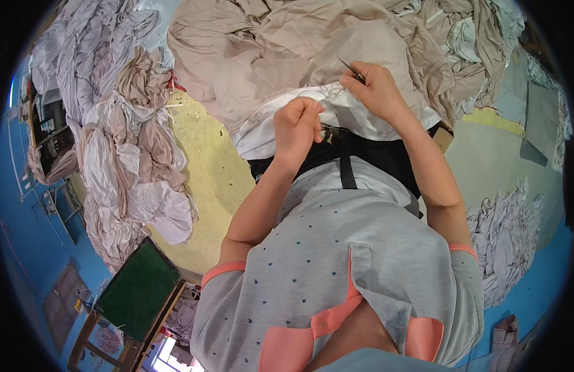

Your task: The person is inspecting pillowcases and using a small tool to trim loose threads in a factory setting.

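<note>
My left hand [297,123] is closed on the edge of a white cloth [271,127] that lies over my lap. My right hand [375,87] pinches a small dark metal snipping tool [351,69] against the same white cloth near its upper edge. A beige garment [361,46] lies just beyond the white cloth, under my right hand. The two hands are about a hand's width apart.
Large heaps of beige and white fabric [250,43] cover the floor ahead and to the left [132,155]. A yellowish floor patch [203,167] shows between them. A green-topped wooden stool [138,291] stands at lower left. More pale fabric [504,229] lies at right.
</note>
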Tool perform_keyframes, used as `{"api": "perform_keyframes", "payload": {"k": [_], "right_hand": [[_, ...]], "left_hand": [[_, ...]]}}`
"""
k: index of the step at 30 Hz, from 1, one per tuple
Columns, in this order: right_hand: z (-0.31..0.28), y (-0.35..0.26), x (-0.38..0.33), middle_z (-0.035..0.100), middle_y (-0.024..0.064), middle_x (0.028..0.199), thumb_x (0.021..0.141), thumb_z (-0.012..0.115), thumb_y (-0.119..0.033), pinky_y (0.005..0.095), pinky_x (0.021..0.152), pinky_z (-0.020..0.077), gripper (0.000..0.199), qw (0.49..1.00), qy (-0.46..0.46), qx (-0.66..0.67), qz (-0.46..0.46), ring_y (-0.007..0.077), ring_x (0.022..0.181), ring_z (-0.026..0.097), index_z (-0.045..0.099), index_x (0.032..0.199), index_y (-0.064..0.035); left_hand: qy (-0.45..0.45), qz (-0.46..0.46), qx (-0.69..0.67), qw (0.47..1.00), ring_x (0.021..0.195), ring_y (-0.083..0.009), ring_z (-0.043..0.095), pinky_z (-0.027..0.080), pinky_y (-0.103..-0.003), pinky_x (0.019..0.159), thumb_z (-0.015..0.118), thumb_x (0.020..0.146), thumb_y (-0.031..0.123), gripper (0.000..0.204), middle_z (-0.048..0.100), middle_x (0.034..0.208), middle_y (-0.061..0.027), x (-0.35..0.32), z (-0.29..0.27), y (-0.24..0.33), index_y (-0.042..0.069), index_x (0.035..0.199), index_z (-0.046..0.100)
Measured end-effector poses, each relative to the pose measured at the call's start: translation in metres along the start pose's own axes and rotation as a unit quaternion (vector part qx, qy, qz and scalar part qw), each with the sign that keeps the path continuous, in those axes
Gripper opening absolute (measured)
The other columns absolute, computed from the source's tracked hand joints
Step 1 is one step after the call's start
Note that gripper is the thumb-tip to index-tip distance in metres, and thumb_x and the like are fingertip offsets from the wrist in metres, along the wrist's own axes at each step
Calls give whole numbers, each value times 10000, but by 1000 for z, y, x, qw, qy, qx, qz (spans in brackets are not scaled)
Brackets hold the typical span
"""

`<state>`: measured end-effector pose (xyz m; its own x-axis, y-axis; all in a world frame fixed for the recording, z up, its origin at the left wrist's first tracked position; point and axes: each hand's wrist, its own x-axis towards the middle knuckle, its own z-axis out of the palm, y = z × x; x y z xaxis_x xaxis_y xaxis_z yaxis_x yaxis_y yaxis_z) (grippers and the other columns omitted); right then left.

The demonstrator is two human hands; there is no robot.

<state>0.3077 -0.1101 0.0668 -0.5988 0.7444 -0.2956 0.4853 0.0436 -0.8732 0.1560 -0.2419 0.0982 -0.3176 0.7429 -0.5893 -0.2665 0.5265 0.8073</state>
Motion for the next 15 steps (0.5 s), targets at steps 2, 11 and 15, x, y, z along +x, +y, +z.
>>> {"api": "perform_keyframes", "payload": {"k": [2,11,15], "right_hand": [[0,-9,-6,582,76,717,863,633,-181,293,581,407,204,995,-2,-86,-46,147,629,506,602,900,17],[4,-57,-67,586,83,800,957,506,-182,275,649,439,267,991,-54,64,-105,157,690,538,592,1093,31],[11,-64,-68,548,29,736,974,500,-200,231,611,411,284,977,-134,160,-40,83,657,476,621,1072,37]], "left_hand": [[8,25,63,998,538,-64,478,352,-207,461,564,929,100,141,571,677,-26,-6,-5,-3,11,825,596],[34,211,62,975,594,-58,385,356,-226,563,568,908,62,140,538,677,17,-16,-29,-8,16,776,574],[2,185,79,980,613,-62,409,360,-226,567,569,906,59,132,541,699,8,-17,-32,-3,14,782,567]]}}
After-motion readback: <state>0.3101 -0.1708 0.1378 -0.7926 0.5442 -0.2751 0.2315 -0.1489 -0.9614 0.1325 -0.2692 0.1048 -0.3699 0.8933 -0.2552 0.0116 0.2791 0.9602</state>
